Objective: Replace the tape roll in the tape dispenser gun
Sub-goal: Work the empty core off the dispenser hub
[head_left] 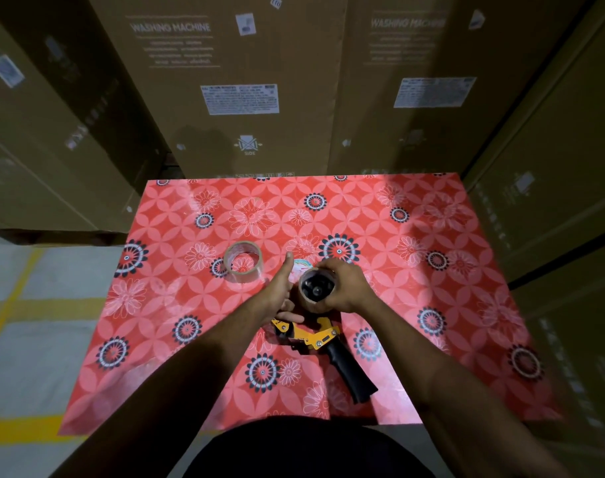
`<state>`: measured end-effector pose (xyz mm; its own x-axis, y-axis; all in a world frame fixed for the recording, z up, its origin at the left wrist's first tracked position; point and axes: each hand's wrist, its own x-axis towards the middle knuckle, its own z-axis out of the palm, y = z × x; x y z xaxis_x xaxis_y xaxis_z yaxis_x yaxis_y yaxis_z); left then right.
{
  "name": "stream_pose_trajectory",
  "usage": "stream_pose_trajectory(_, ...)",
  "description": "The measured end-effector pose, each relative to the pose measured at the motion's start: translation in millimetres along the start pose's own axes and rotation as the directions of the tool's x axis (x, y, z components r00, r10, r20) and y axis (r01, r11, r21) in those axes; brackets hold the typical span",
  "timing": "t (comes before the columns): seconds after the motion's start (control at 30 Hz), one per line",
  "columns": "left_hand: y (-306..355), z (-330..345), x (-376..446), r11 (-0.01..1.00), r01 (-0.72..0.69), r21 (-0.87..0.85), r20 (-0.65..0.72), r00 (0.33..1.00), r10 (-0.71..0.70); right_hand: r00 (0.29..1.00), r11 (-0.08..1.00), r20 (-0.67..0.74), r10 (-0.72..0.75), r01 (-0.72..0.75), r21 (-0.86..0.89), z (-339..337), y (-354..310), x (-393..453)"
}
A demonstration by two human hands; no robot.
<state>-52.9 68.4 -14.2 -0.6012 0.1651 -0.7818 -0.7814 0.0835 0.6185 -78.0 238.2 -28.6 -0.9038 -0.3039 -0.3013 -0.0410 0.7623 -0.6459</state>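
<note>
The yellow and black tape dispenser gun (pixel 320 339) lies on its side on the red flowered table (pixel 432 305), its black handle (pixel 352 374) pointing toward me. A nearly used-up tape roll (pixel 315 290) sits on the gun's black spool, and my right hand (pixel 344 286) is wrapped around its rim from the right. My left hand (pixel 282 291) rests against the gun's front end just left of that roll, thumb pointing up. A clear tape roll (pixel 243 262) lies flat on the table, to the left of both hands and apart from them.
Tall cardboard boxes (pixel 246 81) marked "washing machine" stand close behind the table and along both sides. A grey floor with yellow lines (pixel 29 305) shows to the left. A small round printed disc (pixel 303 265) lies on the table just beyond the spool.
</note>
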Motion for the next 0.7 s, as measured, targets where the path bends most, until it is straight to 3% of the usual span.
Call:
stream_pose_trajectory(0.17,0.4,2.5,-1.9,1.0,-0.006,0.027,-0.028,1.0,0.007,0.996,0.998,0.075,-0.053,0.056,-0.029,7.1,-5.7,-4.1)
stream_pose_trajectory(0.3,1.2,2.7,-2.9,1.0,0.009,0.021,-0.006,1.0,-0.009,1.0,0.999,0.016,-0.01,0.009,0.043,10.9,2.3,-2.6)
stream_pose_trajectory(0.57,-3.4,2.5,0.3,0.998,-0.022,0.055,-0.013,1.0,0.022,0.998,0.998,0.057,-0.039,0.037,0.043,8.9,0.0,-4.4)
stream_pose_trajectory(0.7,-4.5,3.6,5.7,0.999,-0.019,0.034,-0.053,0.998,0.021,0.995,0.994,0.023,0.096,-0.097,0.043,14.1,1.6,-3.3)
